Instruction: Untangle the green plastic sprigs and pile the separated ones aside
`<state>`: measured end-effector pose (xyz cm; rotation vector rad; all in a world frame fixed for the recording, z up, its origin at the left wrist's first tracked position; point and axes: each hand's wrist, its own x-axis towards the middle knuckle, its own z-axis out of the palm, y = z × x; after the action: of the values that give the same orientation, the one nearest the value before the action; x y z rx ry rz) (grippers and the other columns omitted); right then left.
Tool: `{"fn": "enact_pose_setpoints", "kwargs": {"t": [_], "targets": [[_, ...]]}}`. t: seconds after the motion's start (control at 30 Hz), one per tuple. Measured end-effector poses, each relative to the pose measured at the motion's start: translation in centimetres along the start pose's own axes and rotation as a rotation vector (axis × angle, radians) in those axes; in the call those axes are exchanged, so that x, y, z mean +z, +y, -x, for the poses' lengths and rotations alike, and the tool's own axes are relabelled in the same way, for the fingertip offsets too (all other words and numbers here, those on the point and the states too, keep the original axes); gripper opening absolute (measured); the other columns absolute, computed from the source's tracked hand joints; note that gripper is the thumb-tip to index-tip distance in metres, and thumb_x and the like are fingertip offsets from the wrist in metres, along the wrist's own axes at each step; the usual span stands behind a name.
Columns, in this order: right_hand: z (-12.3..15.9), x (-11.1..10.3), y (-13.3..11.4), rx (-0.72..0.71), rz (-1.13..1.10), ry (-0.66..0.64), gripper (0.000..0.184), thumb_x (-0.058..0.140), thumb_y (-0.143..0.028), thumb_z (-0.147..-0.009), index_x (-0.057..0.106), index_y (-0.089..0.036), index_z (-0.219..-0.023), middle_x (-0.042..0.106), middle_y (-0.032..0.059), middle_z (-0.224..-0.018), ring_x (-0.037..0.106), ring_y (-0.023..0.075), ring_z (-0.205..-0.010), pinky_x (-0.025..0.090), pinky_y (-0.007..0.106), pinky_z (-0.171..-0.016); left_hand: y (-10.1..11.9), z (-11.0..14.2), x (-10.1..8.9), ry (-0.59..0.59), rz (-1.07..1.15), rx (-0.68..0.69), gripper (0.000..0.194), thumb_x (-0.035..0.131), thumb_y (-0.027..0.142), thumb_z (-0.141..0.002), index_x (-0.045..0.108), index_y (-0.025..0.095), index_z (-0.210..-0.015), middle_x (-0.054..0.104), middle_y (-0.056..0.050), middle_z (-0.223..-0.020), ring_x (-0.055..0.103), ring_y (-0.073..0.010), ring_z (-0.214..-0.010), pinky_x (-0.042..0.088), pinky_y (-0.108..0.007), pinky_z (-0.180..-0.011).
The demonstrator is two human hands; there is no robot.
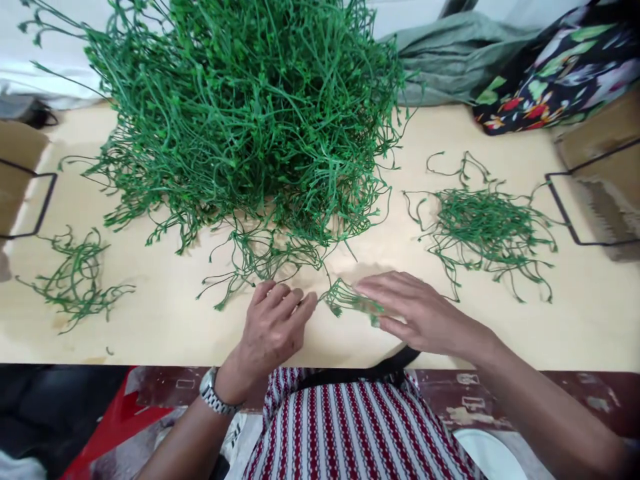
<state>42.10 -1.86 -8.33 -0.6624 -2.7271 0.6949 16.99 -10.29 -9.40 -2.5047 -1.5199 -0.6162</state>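
Observation:
A small bunch of thin green plastic-looking stems point(345, 297) lies between my two hands, low over the table near its front edge. My left hand point(275, 327), with a metal wristwatch point(216, 392) on its wrist, is closed, its fingers curled at the left ends of these stems; the fingertips are partly hidden. From the right, my right hand point(420, 313) reaches in with fingers stretched out and thumb apart, touching the other ends; it is slightly blurred. Just beyond my left hand, loose stems point(270, 257) spread from a large tangled heap of green stems point(250, 120).
A flat pile of stems point(485, 223) lies on the right, a smaller pile point(80, 280) on the left. Cardboard boxes with dark wire handles stand at the left point(17, 177) and right point(607, 173) edges. Floral fabric point(565, 73) and grey-green cloth point(455, 57) lie at the back right.

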Motion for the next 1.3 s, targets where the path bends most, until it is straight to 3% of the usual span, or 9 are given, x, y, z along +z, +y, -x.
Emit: {"fn": "enact_pose_setpoints", "kwargs": {"t": [0.17,0.3,0.4,0.53,0.67,0.83,0.97,1.1,1.3], "targets": [[-1.6,-1.9,-0.9,0.229,-0.419,0.139,0.039,0.045,-0.04,-0.087,0.049,-0.019,-0.119,0.058,0.0085,-0.115,0.056,0.0177,-0.102,0.048,0.032,-0.085,0.6,-0.5,0.2,0.078,-0.077,0.085,0.024,0.059,0.007,-0.071,0.059,0.016,-0.093,0.068,-0.004,-0.086,0.054,-0.0175,-0.079,0.039,-0.037,-0.077],[-3.6,-0.1,-2.1,0.418,-0.338,0.046,0.068,0.061,-0.053,-0.07,0.045,-0.017,-0.125,0.052,0.0127,-0.124,0.051,0.0271,-0.112,0.044,0.043,-0.092,0.7,-0.4,0.7,0.156,-0.124,0.144,0.024,0.064,0.011,-0.069,0.061,0.014,-0.093,0.069,-0.005,-0.084,0.055,-0.0178,-0.078,0.039,-0.038,-0.079],[-4.2,2.1,-3.0,0.465,-0.361,-0.005,0.092,0.071,-0.048,-0.06,0.028,-0.018,-0.137,0.043,0.0135,-0.133,0.043,0.0299,-0.12,0.039,0.046,-0.097,0.7,-0.4,0.9,0.236,-0.131,0.14,0.023,0.066,0.013,-0.069,0.063,0.014,-0.092,0.069,-0.005,-0.08,0.056,-0.0172,-0.075,0.038,-0.038,-0.079],[-4.2,4.1,-3.6,0.579,-0.586,0.126,0.081,0.064,-0.03,-0.07,0.022,-0.018,-0.138,0.058,0.0104,-0.113,0.057,0.0207,-0.099,0.046,0.037,-0.086,1.3,-0.6,0.8,0.263,-0.069,0.158,0.023,0.066,0.013,-0.067,0.064,0.015,-0.091,0.07,-0.004,-0.083,0.056,-0.0171,-0.074,0.038,-0.039,-0.08],[-4.0,4.8,-3.8,0.46,-0.732,0.293,0.06,0.053,-0.011,-0.072,0.036,-0.018,-0.13,0.06,0.004,-0.094,0.058,0.0124,-0.084,0.048,0.029,-0.082,2.0,-0.4,0.6,0.197,-0.017,0.184,0.028,0.065,0.012,-0.069,0.063,0.015,-0.097,0.07,-0.005,-0.089,0.058,-0.0178,-0.079,0.04,-0.039,-0.081],[-3.0,4.4,-3.4,0.386,-0.634,0.382,0.04,0.051,-0.012,-0.078,0.047,-0.021,-0.117,0.06,0.0059,-0.104,0.057,0.0142,-0.097,0.047,0.032,-0.086,2.1,-0.2,0.5,0.164,0.027,0.113,0.023,0.063,0.015,-0.071,0.062,0.018,-0.094,0.07,-0.004,-0.089,0.058,-0.0192,-0.082,0.039,-0.043,-0.084],[-2.3,3.7,-2.7,0.2,-0.381,0.371,0.05,0.047,-0.004,-0.074,0.045,-0.02,-0.121,0.058,0.0074,-0.112,0.055,0.017,-0.103,0.047,0.035,-0.087,2.7,-1.3,-0.3,0.015,0.217,-0.037,0.019,0.059,0.022,-0.074,0.061,0.015,-0.092,0.068,-0.008,-0.09,0.055,-0.0208,-0.08,0.04,-0.041,-0.076],[-2.2,3.6,-2.6,0.018,-0.146,0.312,0.068,0.042,-0.004,-0.074,0.022,-0.014,-0.137,0.059,0.0112,-0.106,0.057,0.0195,-0.093,0.049,0.039,-0.081,3.6,-3.0,-1.1,-0.028,0.262,-0.179,0.028,0.055,0.021,-0.076,0.057,0.013,-0.103,0.065,-0.01,-0.097,0.051,-0.0241,-0.087,0.039,-0.041,-0.075],[-2.0,3.5,-2.7,0.018,-0.056,0.335,0.067,0.04,-0.007,-0.077,0.014,-0.012,-0.139,0.06,0.011,-0.098,0.055,0.0199,-0.085,0.049,0.039,-0.077,3.7,-4.1,-1.3,-0.25,0.404,-0.176,0.043,0.049,0.016,-0.074,0.047,0.01,-0.117,0.057,-0.012,-0.112,0.044,-0.0251,-0.102,0.035,-0.043,-0.088]]}}
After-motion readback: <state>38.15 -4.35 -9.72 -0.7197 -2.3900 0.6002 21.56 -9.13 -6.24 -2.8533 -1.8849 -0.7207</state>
